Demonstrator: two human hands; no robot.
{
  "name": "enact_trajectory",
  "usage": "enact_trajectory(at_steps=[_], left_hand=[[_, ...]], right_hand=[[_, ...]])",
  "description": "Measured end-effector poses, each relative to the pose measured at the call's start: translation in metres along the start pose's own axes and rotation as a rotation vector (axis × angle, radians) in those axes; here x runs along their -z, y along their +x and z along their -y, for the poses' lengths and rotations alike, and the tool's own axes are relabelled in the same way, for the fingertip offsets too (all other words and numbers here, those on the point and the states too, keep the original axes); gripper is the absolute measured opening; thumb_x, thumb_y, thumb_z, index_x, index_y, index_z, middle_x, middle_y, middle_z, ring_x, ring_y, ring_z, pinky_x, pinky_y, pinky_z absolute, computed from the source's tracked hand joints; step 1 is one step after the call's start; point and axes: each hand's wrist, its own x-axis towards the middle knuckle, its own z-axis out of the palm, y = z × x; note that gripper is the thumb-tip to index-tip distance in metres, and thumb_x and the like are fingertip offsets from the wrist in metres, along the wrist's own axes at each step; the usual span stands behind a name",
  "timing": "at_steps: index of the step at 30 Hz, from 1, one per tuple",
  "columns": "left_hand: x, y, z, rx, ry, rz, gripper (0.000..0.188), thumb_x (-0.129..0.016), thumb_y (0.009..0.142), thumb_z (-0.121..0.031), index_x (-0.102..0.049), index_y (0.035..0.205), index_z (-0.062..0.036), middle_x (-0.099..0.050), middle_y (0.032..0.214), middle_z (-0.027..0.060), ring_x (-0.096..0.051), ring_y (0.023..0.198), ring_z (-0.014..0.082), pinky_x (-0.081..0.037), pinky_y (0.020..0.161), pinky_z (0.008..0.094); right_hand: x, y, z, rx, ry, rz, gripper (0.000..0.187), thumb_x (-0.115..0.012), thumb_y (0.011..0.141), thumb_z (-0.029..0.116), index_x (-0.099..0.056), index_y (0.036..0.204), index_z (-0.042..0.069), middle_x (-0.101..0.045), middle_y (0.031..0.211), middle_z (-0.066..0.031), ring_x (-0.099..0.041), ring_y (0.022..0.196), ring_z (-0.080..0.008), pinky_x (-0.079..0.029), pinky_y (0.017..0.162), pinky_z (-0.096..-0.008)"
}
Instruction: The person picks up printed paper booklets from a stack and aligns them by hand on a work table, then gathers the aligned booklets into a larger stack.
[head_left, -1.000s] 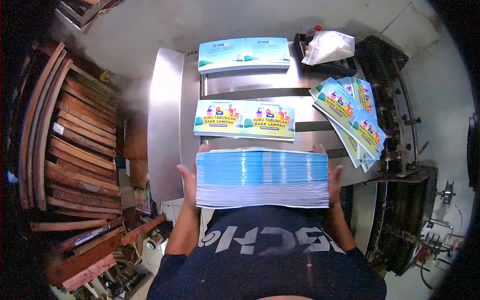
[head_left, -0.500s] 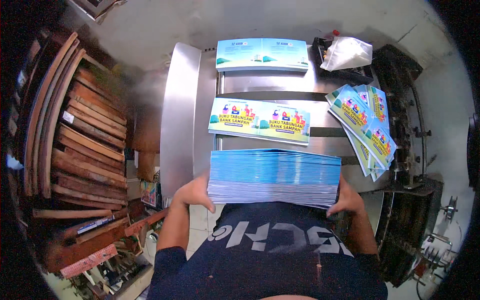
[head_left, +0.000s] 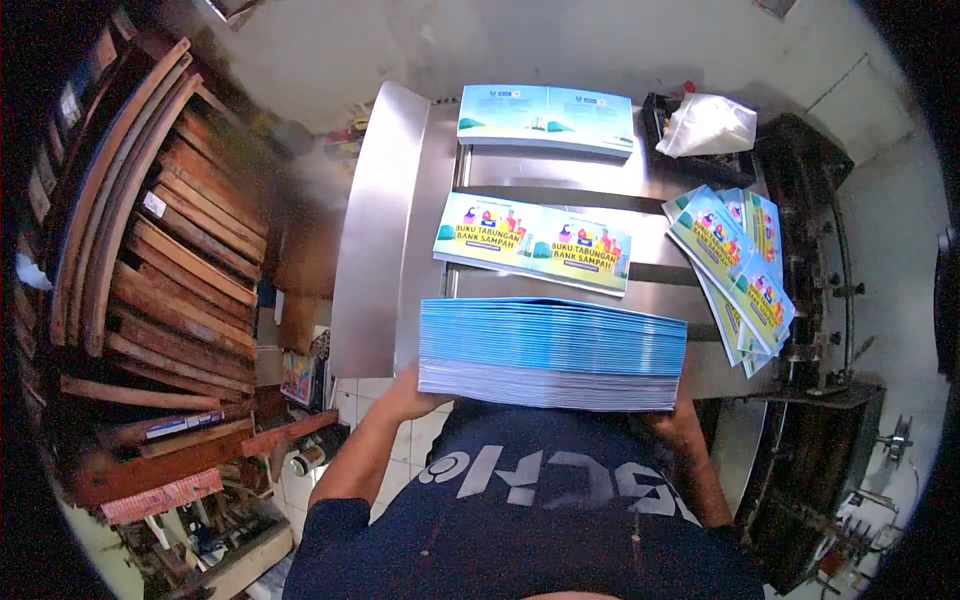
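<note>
A thick stack of booklets (head_left: 552, 345) is held in front of my body, its blue and whitish layered edges facing me. My left hand (head_left: 410, 396) grips the lower left corner, with most of its fingers hidden behind and under the stack. At the lower right end, my right hand (head_left: 668, 420) supports the stack; its fingers are mostly out of sight underneath. Just beyond lies a flat pile of printed booklets (head_left: 532, 244) with colourful covers, on a slatted metal table (head_left: 500, 176).
Another booklet pile (head_left: 546, 120) sits at the table's far side. Fanned booklets (head_left: 735, 265) lie on the right, below a dark tray (head_left: 722, 168) holding a white plastic bag (head_left: 710, 124). Dark machinery (head_left: 815, 270) stands to the right. Wooden boards (head_left: 180, 270) are stacked on the left.
Both hands have shifted lower and further under the stack, so the thumbs no longer show along its near face. The stack stays almost in place while the surroundings shift slightly in view.
</note>
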Motion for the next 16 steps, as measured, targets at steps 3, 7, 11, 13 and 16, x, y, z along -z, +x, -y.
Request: enact_trajectory(at_steps=[3,7,11,13,16], left_hand=[[0.003,-0.002,-0.005,-0.106,0.246,0.061,0.048,-0.078,0.074,-0.019,-0.06,0.116,-0.0039,-0.059,0.119,0.021,-0.057,0.112,0.0349,-0.045,0.095,0.0409],[-0.005,-0.008,-0.016,-0.008,0.237,0.042,0.042,-0.075,0.075,-0.014,-0.062,0.113,-0.0036,-0.062,0.11,0.0214,-0.059,0.106,0.037,-0.047,0.094,0.0415],[0.001,-0.012,0.009,-0.067,0.291,0.052,0.044,-0.074,0.074,-0.011,-0.06,0.116,-0.0037,-0.058,0.12,0.0218,-0.059,0.107,0.0375,-0.047,0.093,0.041],[0.003,-0.01,0.011,0.028,0.252,0.025,0.07,-0.076,0.073,-0.013,-0.045,0.134,-0.0049,-0.047,0.137,0.0223,-0.053,0.118,0.0376,-0.044,0.099,0.0409],[0.0,-0.011,0.007,0.042,0.117,-0.092,0.058,-0.074,0.076,-0.013,-0.052,0.13,-0.0054,-0.052,0.133,0.0205,-0.053,0.119,0.0363,-0.042,0.101,0.0396]], right_hand=[[0.0,0.009,-0.037,-0.058,0.018,0.134,0.049,-0.066,0.076,0.004,-0.057,0.124,0.003,-0.057,0.128,-0.0181,-0.051,0.121,-0.0355,-0.039,0.102,-0.0403],[0.004,0.024,-0.037,0.4,-0.384,0.159,0.086,-0.061,0.075,0.003,-0.019,0.15,0.002,-0.03,0.15,-0.0231,-0.036,0.135,-0.0354,-0.025,0.114,-0.0398],[0.011,0.031,-0.005,-0.104,0.017,0.339,0.099,-0.07,0.075,0.004,-0.008,0.153,0.007,-0.029,0.15,-0.02,-0.036,0.135,-0.032,-0.025,0.114,-0.0396],[0.021,0.042,0.008,-0.178,0.257,0.354,0.104,-0.074,0.074,0.005,-0.006,0.153,0.008,-0.028,0.151,-0.0191,-0.034,0.136,-0.0306,-0.027,0.113,-0.0398],[0.03,0.055,0.016,0.135,0.092,0.279,0.098,-0.072,0.08,0.025,-0.007,0.153,0.016,-0.025,0.153,-0.0148,-0.029,0.139,-0.0297,-0.022,0.115,-0.0405]])
